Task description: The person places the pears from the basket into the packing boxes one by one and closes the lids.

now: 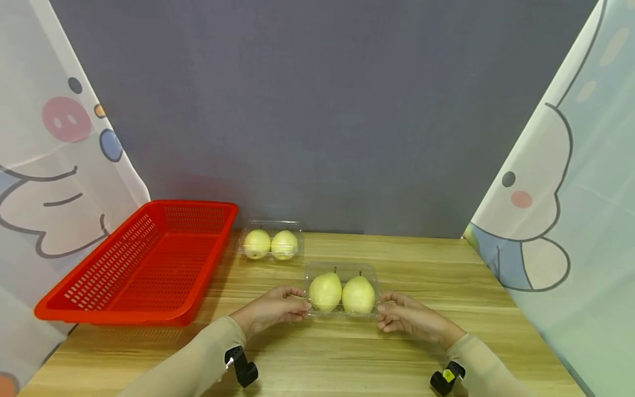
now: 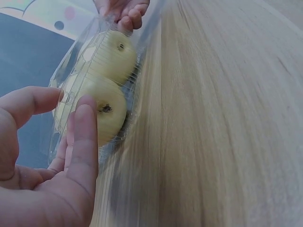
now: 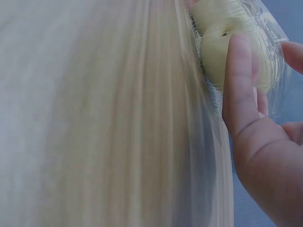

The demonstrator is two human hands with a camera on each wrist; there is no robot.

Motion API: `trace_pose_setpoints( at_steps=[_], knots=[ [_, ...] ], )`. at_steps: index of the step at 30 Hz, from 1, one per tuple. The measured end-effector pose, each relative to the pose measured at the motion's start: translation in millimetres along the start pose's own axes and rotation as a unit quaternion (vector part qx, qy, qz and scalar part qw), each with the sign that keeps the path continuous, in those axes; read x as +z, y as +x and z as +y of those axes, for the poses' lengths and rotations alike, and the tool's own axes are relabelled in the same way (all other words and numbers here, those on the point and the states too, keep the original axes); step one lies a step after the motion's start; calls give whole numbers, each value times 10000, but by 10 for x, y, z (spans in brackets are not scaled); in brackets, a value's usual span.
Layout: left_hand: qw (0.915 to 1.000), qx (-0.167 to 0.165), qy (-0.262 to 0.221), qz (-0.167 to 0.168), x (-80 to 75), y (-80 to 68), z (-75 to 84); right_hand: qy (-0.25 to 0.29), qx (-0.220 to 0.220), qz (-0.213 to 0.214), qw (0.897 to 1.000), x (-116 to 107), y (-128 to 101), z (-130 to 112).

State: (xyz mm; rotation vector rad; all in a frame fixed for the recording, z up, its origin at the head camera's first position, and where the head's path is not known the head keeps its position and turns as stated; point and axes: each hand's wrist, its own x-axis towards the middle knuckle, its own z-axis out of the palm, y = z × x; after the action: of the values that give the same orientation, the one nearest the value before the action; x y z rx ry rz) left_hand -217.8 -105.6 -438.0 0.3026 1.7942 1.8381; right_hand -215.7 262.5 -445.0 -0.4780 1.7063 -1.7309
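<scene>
A clear plastic clamshell box (image 1: 342, 268) with two yellow-green pears (image 1: 325, 292) inside is between my hands. My left hand (image 1: 278, 310) holds its left end, and my right hand (image 1: 414, 317) holds its right end. In the left wrist view, thumb and fingers (image 2: 85, 142) lie on either side of the box's end. The right wrist view shows the fingers (image 3: 239, 80) of the other hand against the opposite end, thumb on the lid side. Whether the box touches the table cannot be told.
A second clear box (image 1: 270, 225) with two pears stands at the table's back, by the grey backdrop (image 1: 317, 110). To the left is a red perforated plastic basket (image 1: 198, 300). Printed cloths (image 1: 585, 193) hang on both sides of the wooden table (image 1: 337, 358).
</scene>
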Motion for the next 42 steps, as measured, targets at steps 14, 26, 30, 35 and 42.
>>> trace_pose_setpoints(
  at_steps=[14,26,30,35,42],
  knots=[
    [9998,-84,-89,-169,13,-11,6,-106,83,-408,9991,40,3,-18],
    [9994,-31,-149,-325,27,-25,-5,-157,18,-480,9987,33,-2,-21],
    [9993,-24,-150,-340,27,-29,-3,-207,11,-490,9986,29,-4,-28],
    [9993,-14,-159,-349,21,-25,-11,-216,25,-470,9987,33,-2,-40],
    [9993,-28,-156,-324,22,-17,-29,-320,-62,-365,9988,66,16,-44]
  ],
)
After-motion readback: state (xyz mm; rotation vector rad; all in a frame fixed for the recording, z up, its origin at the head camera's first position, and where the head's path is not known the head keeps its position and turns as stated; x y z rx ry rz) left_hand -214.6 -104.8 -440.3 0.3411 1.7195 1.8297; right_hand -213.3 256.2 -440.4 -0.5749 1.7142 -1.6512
